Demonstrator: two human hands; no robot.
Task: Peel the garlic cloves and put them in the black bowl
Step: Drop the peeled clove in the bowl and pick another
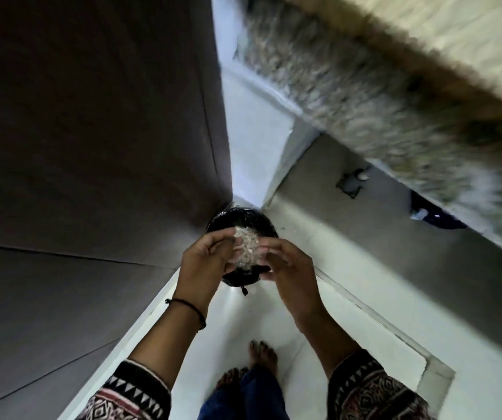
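Note:
A pale, flaky clump of garlic skins (245,247) sits between both hands, blurred by motion. My left hand (204,262) grips its left side with curled fingers, and my right hand (289,268) holds its right side. Directly below the clump stands a round black container (243,221) lined with shiny black plastic, on the floor in a corner. My hands hide its lower rim. No peeled cloves or black bowl can be made out.
A dark grey panel (92,147) fills the left. A speckled stone counter edge (380,86) juts overhead at upper right. White floor tiles (243,322) run toward my bare feet (262,356). A small dark fitting (349,184) lies on the grey floor strip.

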